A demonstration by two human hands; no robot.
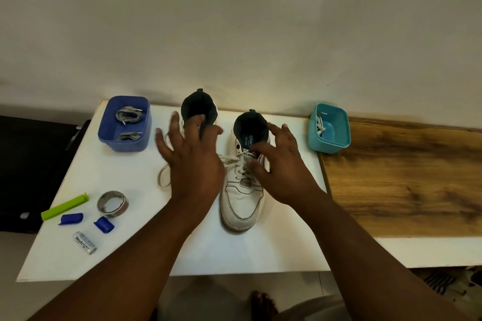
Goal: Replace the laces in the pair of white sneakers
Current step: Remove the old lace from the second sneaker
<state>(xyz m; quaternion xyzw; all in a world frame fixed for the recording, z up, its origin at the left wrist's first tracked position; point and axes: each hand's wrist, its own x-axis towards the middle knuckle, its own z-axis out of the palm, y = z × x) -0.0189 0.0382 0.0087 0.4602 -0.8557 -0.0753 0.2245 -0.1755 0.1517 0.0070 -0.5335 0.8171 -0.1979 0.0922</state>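
Note:
Two white sneakers stand side by side on the white table (130, 247), toes toward me. The right sneaker (241, 203) shows its white laces (241, 164). My left hand (193, 161) hovers with spread fingers over the left sneaker (199, 105), hiding most of it; a loose white lace loop (163, 177) lies beside it. My right hand (281, 174), fingers spread, hovers at the right sneaker's lacing and holds nothing. A blue tub (125, 142) at the back left holds grey laces (129, 116). A teal tub (330, 142) at the back right holds white laces (319, 125).
At the table's front left lie a green clip (64, 206), a tape roll (112, 203), two blue caps (71, 218), (103, 224) and a battery (84, 242). A wooden surface (404, 177) adjoins on the right. A wall rises right behind the table.

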